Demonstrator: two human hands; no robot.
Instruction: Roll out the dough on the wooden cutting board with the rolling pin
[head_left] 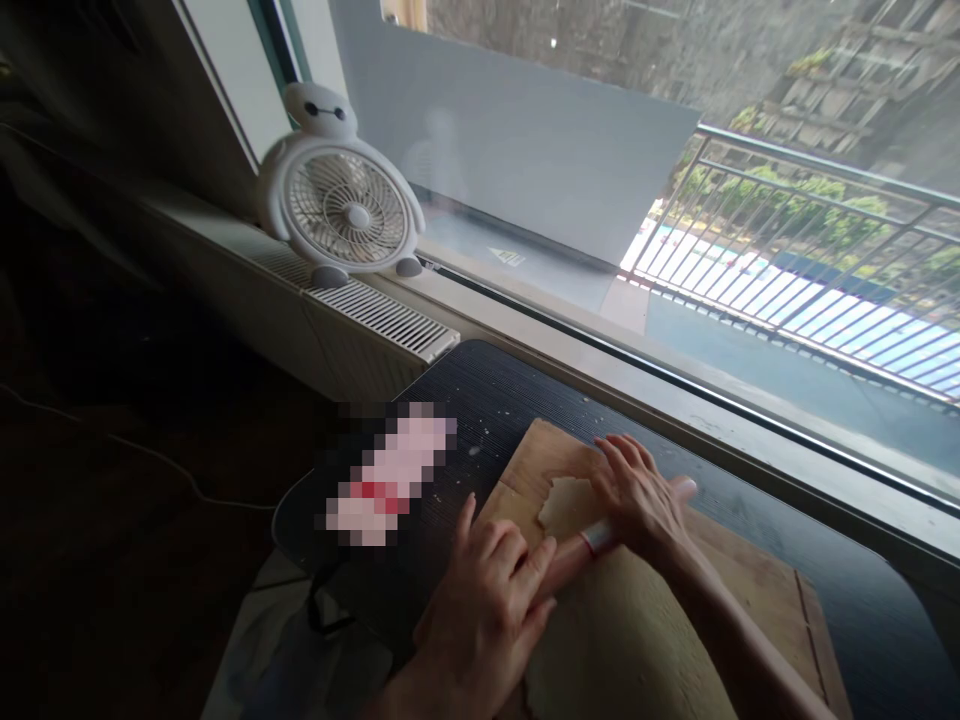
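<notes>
A wooden rolling pin [564, 568] with a pale, red-edged label lies slantwise across a thin sheet of dough [622, 640]. The dough's ragged far edge shows beyond the pin. My left hand [491, 590] rests on the near-left end of the pin, index finger and thumb on either side of it. Toward the pin's other end, my right hand [637, 495] lies over it with fingers reaching past. The pin's tip sticks out beyond that hand. Under the dough is a wooden board [525, 465]. My palms hide parts of the pin.
The board sits on a black table [487, 385] dotted with flour and crumbs. A blurred pink-and-red item [409, 450] lies to the left. A white character-shaped fan [352, 210] stands on the radiator [390, 320] by the window. Outside is a railing [795, 240].
</notes>
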